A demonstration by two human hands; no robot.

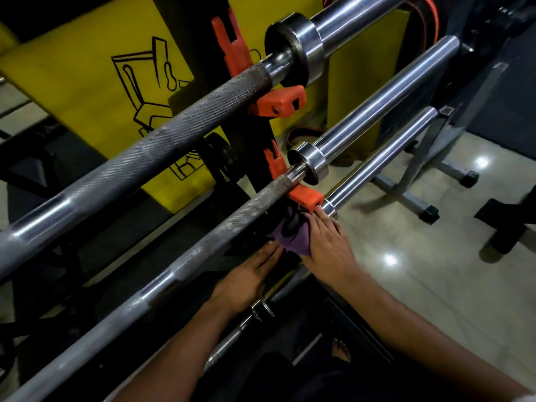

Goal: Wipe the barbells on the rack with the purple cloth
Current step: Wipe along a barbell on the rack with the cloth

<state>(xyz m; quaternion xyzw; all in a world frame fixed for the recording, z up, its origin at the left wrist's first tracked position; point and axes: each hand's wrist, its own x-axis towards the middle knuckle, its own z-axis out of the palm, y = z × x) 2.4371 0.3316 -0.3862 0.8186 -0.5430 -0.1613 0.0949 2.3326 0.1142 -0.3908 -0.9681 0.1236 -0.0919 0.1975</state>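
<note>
Both hands reach under the middle barbell (pixel 203 236), which serves as the landmark. The right hand (pixel 327 242) lies with straight fingers laid flat against the purple cloth (pixel 293 239), pressing it, its fingertips just below the lower orange rack hook (pixel 307 198). The left hand (pixel 246 274) stretches out with straight fingers whose tips touch the cloth's near edge; it grasps nothing. The cloth sits bunched just beneath the middle barbell, close to where that bar's knurled shaft meets the hook, and it seems to cover a lowest barbell (pixel 380 161) whose bright sleeve comes out beyond the right hand; whether the cloth wraps that bar cannot be told, for the spot is dark.

Above the middle barbell runs the top barbell (pixel 145 152), thicker in view, resting on the upper orange rack hook (pixel 278 103) on the black rack upright (pixel 255 134). Behind the top barbell stands a yellow panel (pixel 87 82) with black line drawings. Beyond the middle barbell's sleeve end lies a pale tiled floor (pixel 420 271) with a grey metal stand (pixel 420 181). Nearer than the middle barbell, a thin chrome bar (pixel 255 314) lies low, with a bare foot (pixel 342 349) beside it.
</note>
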